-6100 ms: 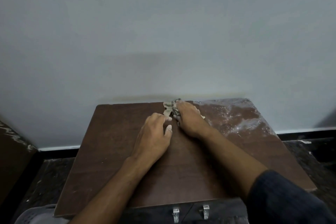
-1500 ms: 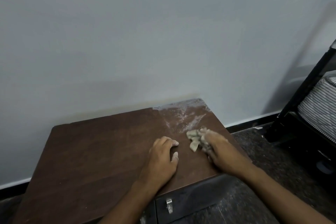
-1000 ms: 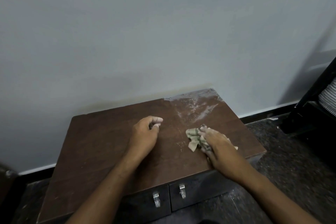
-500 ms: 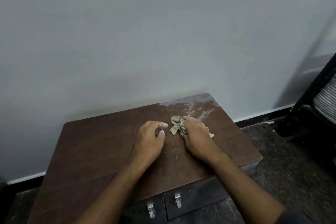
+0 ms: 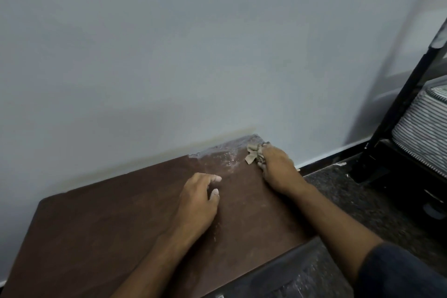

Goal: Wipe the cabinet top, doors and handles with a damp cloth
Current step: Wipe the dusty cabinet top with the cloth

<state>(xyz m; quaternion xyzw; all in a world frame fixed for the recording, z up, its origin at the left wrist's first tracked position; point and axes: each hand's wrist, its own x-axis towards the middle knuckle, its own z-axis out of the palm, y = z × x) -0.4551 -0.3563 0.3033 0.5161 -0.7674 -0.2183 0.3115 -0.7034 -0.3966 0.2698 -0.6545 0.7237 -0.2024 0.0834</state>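
My right hand (image 5: 278,169) gripped the crumpled damp cloth (image 5: 252,153), pressing it onto the dusty white far right corner of the brown cabinet top (image 5: 108,225) by the wall. My left hand (image 5: 198,203) rested there, fingers loosely curled and empty, apparently bracing me.

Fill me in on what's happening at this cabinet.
A person is wiping the cabinet top. The right hand grips a crumpled cloth at the far right corner by the wall, where a whitish dusty patch remains. The left hand rests on the top with nothing in it.
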